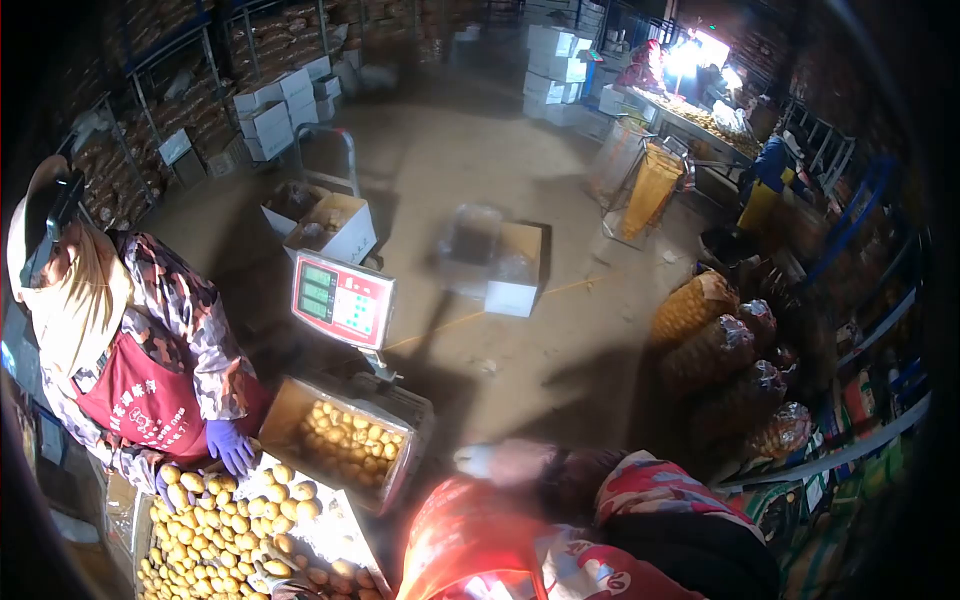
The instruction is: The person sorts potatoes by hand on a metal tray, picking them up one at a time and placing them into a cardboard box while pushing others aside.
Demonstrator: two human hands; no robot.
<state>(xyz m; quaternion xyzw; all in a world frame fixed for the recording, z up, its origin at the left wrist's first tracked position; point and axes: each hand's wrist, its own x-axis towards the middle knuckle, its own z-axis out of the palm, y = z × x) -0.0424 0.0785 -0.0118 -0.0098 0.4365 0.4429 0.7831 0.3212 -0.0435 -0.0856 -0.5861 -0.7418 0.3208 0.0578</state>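
My left hand, in a greyish glove, is low in the pile of potatoes on the lit sorting table. Its fingers appear closed round a potato, partly hidden by the other potatoes and the frame's lower edge. My right hand, in a pale glove, reaches out above my red apron and is smeared by motion, so its fingers cannot be made out. Just left of it, an open carton lined with plastic holds potatoes on a scale with a red-framed display.
A co-worker in a maroon apron and purple gloves handles potatoes at the left. Open cartons stand on the floor ahead. Filled sacks line the right side. Farther back are a lit table and stacked white boxes.
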